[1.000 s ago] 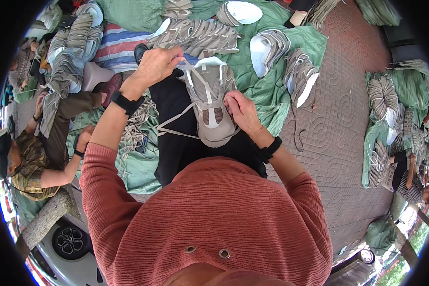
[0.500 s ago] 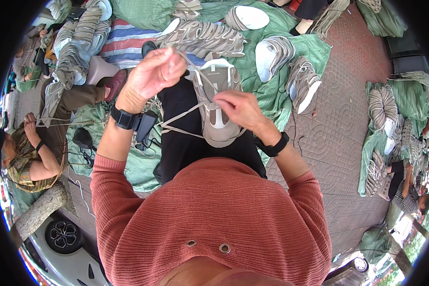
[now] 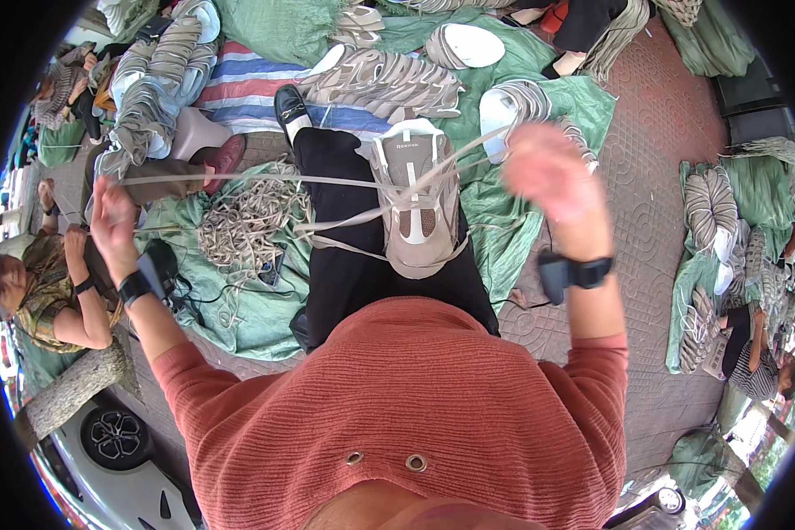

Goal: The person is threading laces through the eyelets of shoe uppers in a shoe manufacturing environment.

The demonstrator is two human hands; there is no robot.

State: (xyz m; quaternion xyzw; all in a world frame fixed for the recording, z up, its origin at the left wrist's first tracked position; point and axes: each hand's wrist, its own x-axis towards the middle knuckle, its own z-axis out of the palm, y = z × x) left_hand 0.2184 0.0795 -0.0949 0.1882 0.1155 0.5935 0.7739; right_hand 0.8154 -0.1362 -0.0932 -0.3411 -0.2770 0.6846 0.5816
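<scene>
A grey-beige shoe upper (image 3: 400, 160) lies across my black-trousered thighs, its toe end toward me. Far out to the left, my left hand (image 3: 115, 221) pinches one end of a flat beige shoelace (image 3: 265, 178), which runs taut and nearly level to the upper. My right hand (image 3: 552, 172), smeared by motion, is raised to the right of the upper. Another stretch of lace (image 3: 459, 159) slants up from the eyelets to its fingers, which look closed on it. A loose lace loop hangs off the upper's left side and crosses near its toe.
A tangled heap of laces (image 3: 252, 221) rests on green sheeting (image 3: 238, 322) to the left. Rows of stacked uppers (image 3: 384, 79) lie ahead on sheeting and striped cloth. A person in camouflage (image 3: 49, 305) sits at left, near a parked car (image 3: 119, 486).
My hands have spread wide apart, the left outward to the left, the right up and to the right. The lace now stretches across the upper, and the lace heap has come into view.
</scene>
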